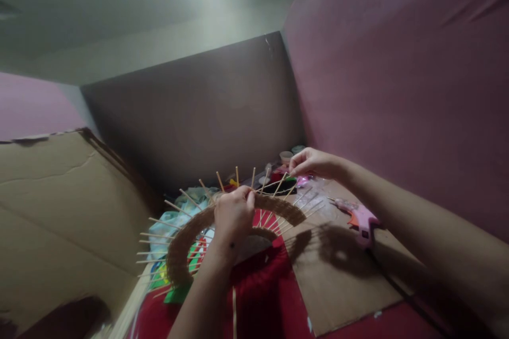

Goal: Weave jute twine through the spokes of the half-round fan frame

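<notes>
Brown weave makes up the ring [177, 254], which sits around and beneath the left hand [234, 209], with sticks [191, 200] fanning outward. That hand pinches the ring's upper edge between thumb and fingers; the right hand [308, 162], farther out to its right, pinches a thin strand [271, 184] stretched between the two. The step looks like weaving the strand among the sticks; the next move seems to call for even tension, with the left grip firm. Below the right hand lies a glue gun [363, 222].
</notes>
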`<state>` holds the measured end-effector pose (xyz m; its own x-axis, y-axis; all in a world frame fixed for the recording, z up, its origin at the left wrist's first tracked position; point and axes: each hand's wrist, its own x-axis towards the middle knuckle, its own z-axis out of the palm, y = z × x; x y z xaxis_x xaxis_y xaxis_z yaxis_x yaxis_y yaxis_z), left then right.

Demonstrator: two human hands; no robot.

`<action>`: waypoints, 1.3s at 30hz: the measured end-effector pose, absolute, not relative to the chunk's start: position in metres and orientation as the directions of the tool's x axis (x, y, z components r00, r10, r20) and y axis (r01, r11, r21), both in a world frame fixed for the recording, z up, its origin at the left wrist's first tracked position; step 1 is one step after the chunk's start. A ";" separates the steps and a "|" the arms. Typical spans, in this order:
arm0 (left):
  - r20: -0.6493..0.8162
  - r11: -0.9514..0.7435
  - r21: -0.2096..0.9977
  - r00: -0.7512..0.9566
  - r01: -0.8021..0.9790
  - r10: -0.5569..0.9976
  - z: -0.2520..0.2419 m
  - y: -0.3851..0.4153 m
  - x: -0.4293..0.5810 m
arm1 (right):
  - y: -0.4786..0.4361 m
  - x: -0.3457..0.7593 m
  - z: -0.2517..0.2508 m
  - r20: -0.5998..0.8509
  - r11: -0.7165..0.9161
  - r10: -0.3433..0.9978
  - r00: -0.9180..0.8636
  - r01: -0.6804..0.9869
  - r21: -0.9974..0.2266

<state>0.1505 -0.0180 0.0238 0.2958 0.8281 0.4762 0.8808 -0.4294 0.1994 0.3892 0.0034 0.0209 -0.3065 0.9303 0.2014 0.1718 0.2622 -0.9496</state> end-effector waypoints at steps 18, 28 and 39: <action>0.338 -0.545 0.137 0.478 0.827 0.811 0.032 -0.028 0.147 | 0.044 0.362 -0.026 -0.228 0.046 0.756 -0.614 0.397 -0.917; 0.534 -0.545 0.026 0.449 0.838 0.716 0.027 -0.046 0.150 | 0.035 0.363 -0.029 -0.214 0.042 0.774 -0.596 0.385 -0.922; 0.270 -0.493 -0.220 0.538 0.842 0.799 -0.013 -0.046 0.189 | 0.031 0.366 -0.032 -0.155 0.065 0.806 -0.572 0.346 -0.936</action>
<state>0.1889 -0.0458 -0.0130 0.5382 0.7985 0.2696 0.8417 -0.4930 -0.2202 0.3655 0.0312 -0.0320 -0.5716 0.8058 -0.1549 0.3456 0.0652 -0.9361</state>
